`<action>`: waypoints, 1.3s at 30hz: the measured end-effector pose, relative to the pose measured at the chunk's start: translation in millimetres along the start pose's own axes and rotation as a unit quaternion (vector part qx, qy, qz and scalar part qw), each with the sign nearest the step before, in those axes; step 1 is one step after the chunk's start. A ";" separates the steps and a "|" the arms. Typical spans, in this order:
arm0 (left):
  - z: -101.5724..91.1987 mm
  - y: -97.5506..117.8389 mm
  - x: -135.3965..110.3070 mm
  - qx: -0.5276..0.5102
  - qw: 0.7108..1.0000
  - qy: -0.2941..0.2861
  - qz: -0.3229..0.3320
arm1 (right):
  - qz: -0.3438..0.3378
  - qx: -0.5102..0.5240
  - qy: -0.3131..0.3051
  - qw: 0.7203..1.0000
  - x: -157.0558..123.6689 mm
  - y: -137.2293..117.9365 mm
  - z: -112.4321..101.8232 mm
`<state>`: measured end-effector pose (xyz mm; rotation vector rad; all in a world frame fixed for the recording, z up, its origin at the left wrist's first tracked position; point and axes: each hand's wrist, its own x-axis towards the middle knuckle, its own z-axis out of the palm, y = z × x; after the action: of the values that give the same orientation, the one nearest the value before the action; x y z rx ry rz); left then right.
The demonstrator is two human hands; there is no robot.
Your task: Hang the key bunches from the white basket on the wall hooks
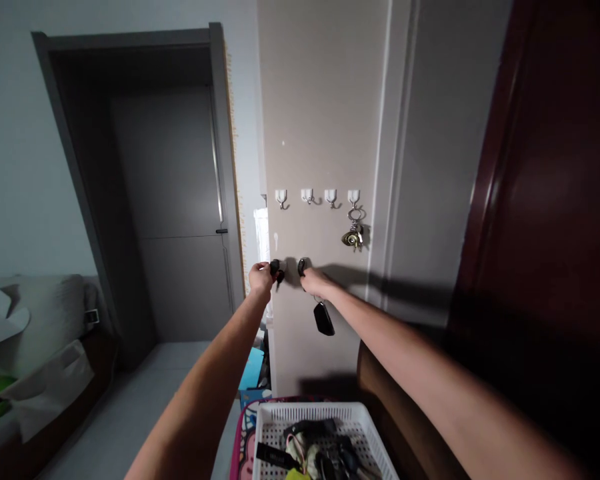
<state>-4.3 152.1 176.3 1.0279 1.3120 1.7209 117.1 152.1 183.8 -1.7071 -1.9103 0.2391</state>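
Note:
My left hand (261, 276) is closed on a bunch of black keys (279, 272) in front of the beige wall panel. To its right, my right hand (312, 281) is closed on a key ring with a dark loop (301, 267) at its upper end and a black rectangular fob (324, 319) dangling below. Both hands are below a row of white wall hooks (307, 196). From the rightmost hook (353, 197) hangs a set of keys (353, 239) with a brass-coloured charm. The other hooks carry nothing.
Below my hands stands a white plastic basket (375, 440) with several dark items and a black strap (276, 456). A brown rounded object (395, 407) is right of it. A grey door (170, 200) is at left, a dark red door (540, 200) at right.

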 end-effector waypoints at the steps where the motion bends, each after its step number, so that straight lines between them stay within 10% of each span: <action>1: -2.4 3.7 1.7 -0.004 1.000 0.011 0.001 | 0.004 -0.003 -0.008 1.000 -0.5 1.9 -3.2; 6: -16.6 15.0 -2.8 -0.025 0.999 -0.006 0.020 | -0.035 0.007 0.026 0.999 -7.0 12.9 -20.4; 13: -45.6 -37.6 -80.6 0.134 0.903 -0.407 0.030 | -0.013 -0.070 -0.050 0.996 9.6 15.9 -27.1; 16: -64.4 -83.5 -122.7 0.249 0.843 -0.477 0.018 | 0.003 -0.086 -0.054 0.995 18.9 14.9 -30.9; 21: -76.4 -124.1 -160.2 0.352 0.794 -0.496 -0.008 | -0.037 -0.086 0.000 0.996 24.2 9.6 -35.1; 27: -70.2 -119.4 -160.1 0.392 0.784 -0.481 0.001 | -0.107 -0.135 -0.079 0.982 9.0 18.9 -17.0; 35: -71.1 -126.5 -155.7 0.451 0.764 -0.461 0.028 | -0.045 -0.011 0.038 0.998 5.5 20.3 -30.6; 39: -68.3 -126.4 -153.1 0.445 0.774 -0.449 0.045 | -0.031 0.095 -0.061 0.993 -22.1 16.0 -37.2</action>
<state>7.4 15.4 17.3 2.1056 1.3525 0.3386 150.6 125.2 200.4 -1.5367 -1.9557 0.4953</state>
